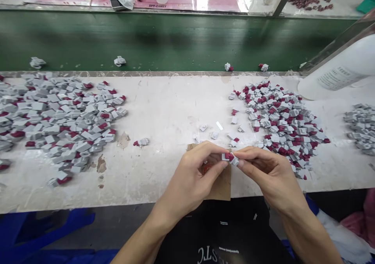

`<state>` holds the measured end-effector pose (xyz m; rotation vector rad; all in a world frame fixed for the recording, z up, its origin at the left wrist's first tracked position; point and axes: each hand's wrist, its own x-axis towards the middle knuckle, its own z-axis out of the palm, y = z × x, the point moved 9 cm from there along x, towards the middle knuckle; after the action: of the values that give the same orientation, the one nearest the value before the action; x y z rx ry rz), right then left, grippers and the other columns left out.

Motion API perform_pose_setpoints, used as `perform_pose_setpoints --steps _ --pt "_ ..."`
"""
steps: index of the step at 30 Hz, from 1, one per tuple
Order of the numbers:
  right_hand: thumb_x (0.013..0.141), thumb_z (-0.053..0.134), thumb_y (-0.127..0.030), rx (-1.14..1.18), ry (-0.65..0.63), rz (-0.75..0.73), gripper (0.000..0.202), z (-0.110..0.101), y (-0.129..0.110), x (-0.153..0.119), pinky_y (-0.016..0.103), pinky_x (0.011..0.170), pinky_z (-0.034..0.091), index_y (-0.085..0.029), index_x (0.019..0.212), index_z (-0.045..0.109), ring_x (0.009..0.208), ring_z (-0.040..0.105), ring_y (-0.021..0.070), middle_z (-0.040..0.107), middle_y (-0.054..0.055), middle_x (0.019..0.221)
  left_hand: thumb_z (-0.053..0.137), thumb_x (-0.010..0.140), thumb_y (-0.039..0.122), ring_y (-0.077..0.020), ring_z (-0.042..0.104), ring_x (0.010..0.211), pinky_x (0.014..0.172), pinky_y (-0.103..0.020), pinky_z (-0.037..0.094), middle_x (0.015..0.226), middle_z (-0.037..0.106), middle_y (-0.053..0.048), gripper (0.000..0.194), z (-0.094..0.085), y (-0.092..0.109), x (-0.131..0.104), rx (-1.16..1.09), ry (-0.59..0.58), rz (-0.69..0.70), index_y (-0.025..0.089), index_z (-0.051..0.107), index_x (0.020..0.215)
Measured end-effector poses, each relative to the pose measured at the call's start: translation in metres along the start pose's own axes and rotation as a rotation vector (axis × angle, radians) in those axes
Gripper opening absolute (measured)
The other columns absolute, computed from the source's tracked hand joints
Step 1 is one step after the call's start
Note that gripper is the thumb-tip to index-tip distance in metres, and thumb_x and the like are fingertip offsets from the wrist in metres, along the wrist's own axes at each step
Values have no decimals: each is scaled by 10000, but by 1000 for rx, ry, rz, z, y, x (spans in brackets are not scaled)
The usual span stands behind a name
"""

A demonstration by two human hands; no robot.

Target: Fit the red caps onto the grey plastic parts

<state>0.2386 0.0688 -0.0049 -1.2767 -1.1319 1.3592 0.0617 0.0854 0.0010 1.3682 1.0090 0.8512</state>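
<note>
Between the fingertips of both hands is a small grey and dark red plastic piece [229,157]. My left hand [197,172] pinches its left end with thumb and forefinger. On its right end, my right hand [268,170] closes thumb and forefinger. Under my left hand lies a brown card [221,187], with a red round mark partly hidden by the fingers. Just beyond my hands, several loose grey pieces [214,135] are scattered. A pile of grey and dark red pieces [281,119] sits beside my right hand.
A larger pile of grey and red pieces [64,115] covers the table's left side. One piece [141,142] lies apart from it. White bottle [336,70] leans at the right, above a small grey pile [361,127]. A green barrier [175,41] runs behind the table.
</note>
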Motion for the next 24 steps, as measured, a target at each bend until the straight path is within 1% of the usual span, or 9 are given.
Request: perform_pose_setpoints --steps 4,8,13,16,19,22,24 --pt "979 897 -246 -16 0 -34 111 1 -13 2 267 849 733 -333 1027 946 953 879 211 909 31 1016 715 1119 215 -185 776 935 854 -355 629 1077 789 -14 119 -2 7 1 16 -31 18 271 797 1184" --pt "977 896 -262 -46 32 -42 114 -1 -15 1 320 841 745 -350 1030 946 950 877 237 906 29 1020 718 1120 241 -191 772 935 856 -357 623 1070 782 -16 101 -2 11 4 25 -30 12 275 797 1175" --pt "981 889 -270 -89 49 -58 120 -5 -10 -2 310 850 741 -361 1037 942 977 877 239 905 25 1041 698 1120 223 -183 756 917 860 -352 602 1037 771 -8 111 1 15 8 79 -43 24 269 792 1158" --pt "995 878 -286 -88 56 -71 112 -8 -10 -3 312 845 743 -360 1049 942 999 877 252 906 39 1082 688 1113 194 -184 754 941 861 -341 600 1051 771 -12 130 3 18 9 99 -59 40 263 788 1157" --pt "1007 871 -307 -86 56 -93 108 -8 -11 -2 304 820 740 -362 1071 938 995 873 257 902 47 1085 682 1117 214 -190 763 956 857 -336 609 1073 775 -23 117 3 19 12 79 -76 40 259 782 1158" --pt "1015 867 -340 -87 51 -107 95 -3 -14 4 283 829 730 -371 1080 929 975 867 236 890 33 1056 687 1110 243 -198 774 934 828 -339 618 1065 780 -35 94 -1 19 19 49 -92 6 245 769 1156" --pt "1035 845 -384 -94 52 -95 107 1 -15 10 293 870 729 -371 1111 919 1015 862 235 881 32 1086 693 1100 256 -208 779 950 841 -347 623 1075 788 -45 95 -7 21 27 79 -85 -9 240 767 1157"
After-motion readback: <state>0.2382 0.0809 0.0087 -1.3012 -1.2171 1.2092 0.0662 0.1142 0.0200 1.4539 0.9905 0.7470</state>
